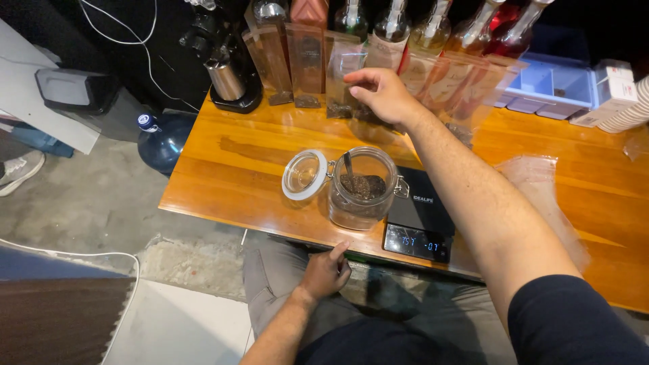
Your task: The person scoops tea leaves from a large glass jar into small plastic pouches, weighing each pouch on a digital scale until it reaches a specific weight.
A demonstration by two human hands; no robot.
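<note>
My right hand (383, 92) reaches to the back of the wooden table (230, 169), its fingers pinched on a clear standing pouch (342, 62) with a little dark fill at its bottom. The pouch stands in a row of similar clear pouches (305, 61). Nearer me is a glass clip-top jar (362, 192) of dark coffee beans, lid (304, 174) swung open to the left and a scoop handle sticking out. A black digital scale (420, 226) sits right of the jar, display lit. My left hand (326, 270) rests at the table's front edge, holding nothing.
Syrup bottles (433, 30) line the back behind the pouches. A black grinder with a metal cup (226, 74) stands at the back left. Empty clear bags (541, 182) lie at the right, near stacked paper cups (629, 111). A blue water jug (162, 138) stands on the floor.
</note>
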